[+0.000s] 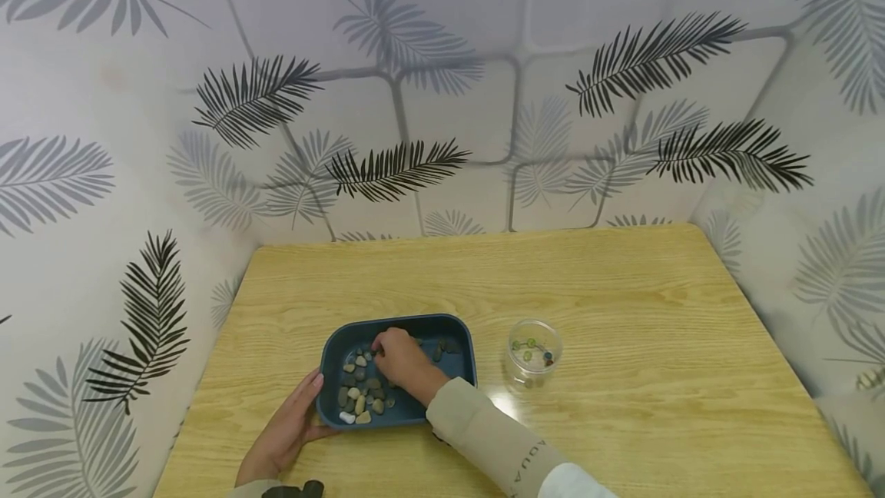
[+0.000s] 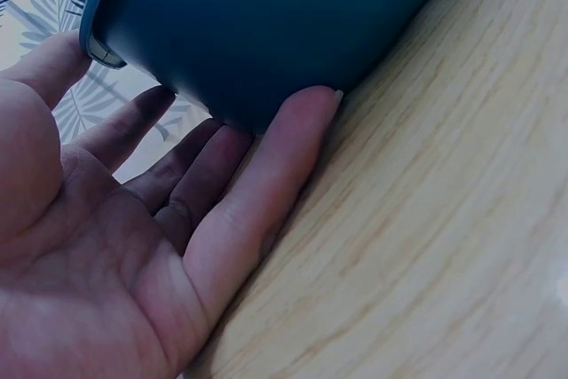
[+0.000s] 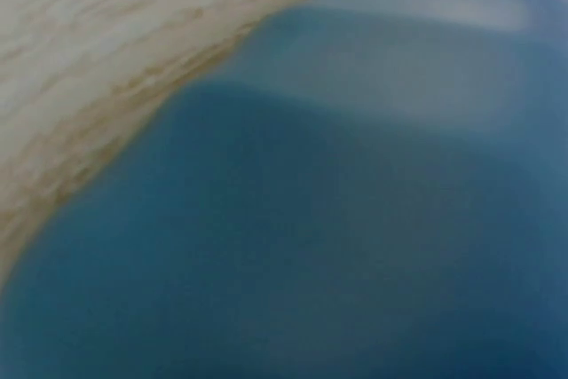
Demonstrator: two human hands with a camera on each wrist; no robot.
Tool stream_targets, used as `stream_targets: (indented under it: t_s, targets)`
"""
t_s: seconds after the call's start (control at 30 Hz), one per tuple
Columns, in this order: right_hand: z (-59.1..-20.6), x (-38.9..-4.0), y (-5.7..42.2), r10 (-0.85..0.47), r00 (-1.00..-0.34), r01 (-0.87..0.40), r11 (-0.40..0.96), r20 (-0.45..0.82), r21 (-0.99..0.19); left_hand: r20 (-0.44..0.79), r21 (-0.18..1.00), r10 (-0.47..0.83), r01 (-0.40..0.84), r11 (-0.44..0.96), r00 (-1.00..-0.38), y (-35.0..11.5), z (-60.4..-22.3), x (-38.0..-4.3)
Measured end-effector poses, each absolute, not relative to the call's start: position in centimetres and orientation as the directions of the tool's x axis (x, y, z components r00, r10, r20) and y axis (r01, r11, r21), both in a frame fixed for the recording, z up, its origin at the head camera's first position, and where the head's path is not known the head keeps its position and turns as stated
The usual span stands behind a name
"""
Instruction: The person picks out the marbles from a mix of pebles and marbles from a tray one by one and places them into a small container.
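Observation:
A dark blue rectangular basin [image 1: 456,329] holds many small grey, tan and white stones [image 1: 360,404], mostly gathered toward its left side. My right hand [image 1: 404,360] reaches down inside it among the stones; its fingertips are hidden, so whether they pinch a stone cannot be told. In the right wrist view the basin wall [image 3: 293,246] fills most of the picture, blurred. Against the basin's left end rests my left hand [image 1: 289,425]; in the left wrist view its fairly straight fingers [image 2: 257,184] touch the outer wall.
Right of the basin stands a clear plastic cup [image 1: 534,352] with several green, blue and reddish small glassy pieces inside. Both stand on a wood-grain table [image 1: 622,306]. Walls with a leaf pattern [image 1: 456,114] rise behind and at both sides.

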State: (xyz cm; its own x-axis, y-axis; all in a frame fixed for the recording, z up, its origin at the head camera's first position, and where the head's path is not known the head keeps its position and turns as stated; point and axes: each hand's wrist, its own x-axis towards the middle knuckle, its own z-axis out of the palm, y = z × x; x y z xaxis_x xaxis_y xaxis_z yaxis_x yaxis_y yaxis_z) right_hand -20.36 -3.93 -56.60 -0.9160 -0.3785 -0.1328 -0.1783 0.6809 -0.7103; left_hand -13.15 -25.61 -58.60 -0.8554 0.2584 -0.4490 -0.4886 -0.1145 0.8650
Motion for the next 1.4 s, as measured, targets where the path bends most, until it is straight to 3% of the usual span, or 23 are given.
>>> stream_targets:
  t_s: [0.3, 0.9, 1.4]
  targets:
    - [-56.4, -19.9, -4.2, -0.389, -0.914, -0.247, 0.759, -0.116, -0.602, -0.454, 0.863, 0.255, -0.492, -0.111, -0.854, -25.6, -58.8, -13.2]
    - [-56.4, -19.4, -4.5, -0.435, -0.900, -0.350, 0.773, -0.040, -0.529, -0.452, 0.866, 0.251, -0.489, -0.106, -0.856, -25.6, -58.8, -13.2]
    - [-56.3, -19.2, -4.5, -0.423, -0.906, -0.351, 0.757, -0.004, -0.551, -0.444, 0.872, 0.249, -0.479, -0.102, -0.861, -25.5, -58.7, -13.1]
